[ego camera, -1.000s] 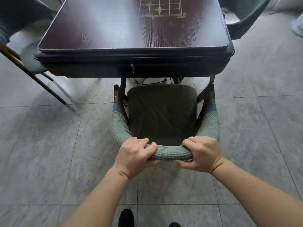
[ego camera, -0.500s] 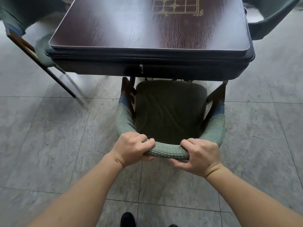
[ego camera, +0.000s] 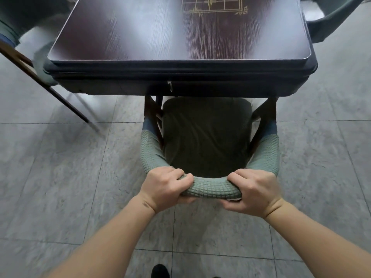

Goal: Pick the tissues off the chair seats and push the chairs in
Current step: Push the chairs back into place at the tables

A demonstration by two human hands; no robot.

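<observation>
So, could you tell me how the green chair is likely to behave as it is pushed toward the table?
The chair will probably slide readily, since the tiled floor looks smooth. It seems unlikely to tip with the left hand and right hand spread along its backrest. The fabric cover bunches under each grip, so it may shift slightly.

No readable text; only a gold grid (ego camera: 213, 5) on the table (ego camera: 140, 37)
</observation>
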